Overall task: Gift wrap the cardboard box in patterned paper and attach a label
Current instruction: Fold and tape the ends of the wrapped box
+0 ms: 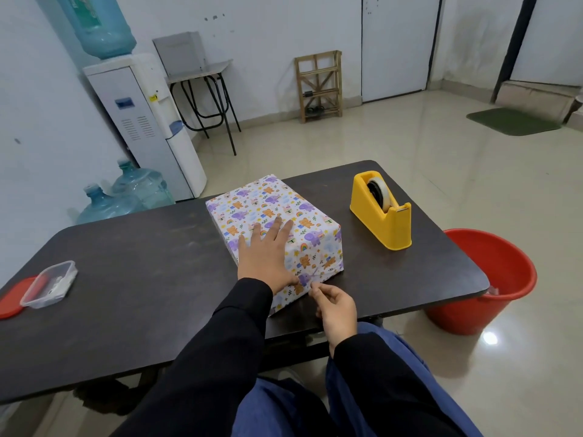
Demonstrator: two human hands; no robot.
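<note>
My left hand (pixel 264 257) lay flat, fingers spread, on top of the box (pixel 277 200), which sat fully covered in patterned paper (pixel 318 247) at the middle of the dark desk (pixel 142 279). My right hand (pixel 336 309) was curled, thumb and forefinger pinching the paper at the bottom edge of the near end. A yellow tape dispenser (pixel 383 216) stood to the box's right, apart from it. A clear container (pixel 49 288) rested on its red lid (pixel 12 299) far left.
</note>
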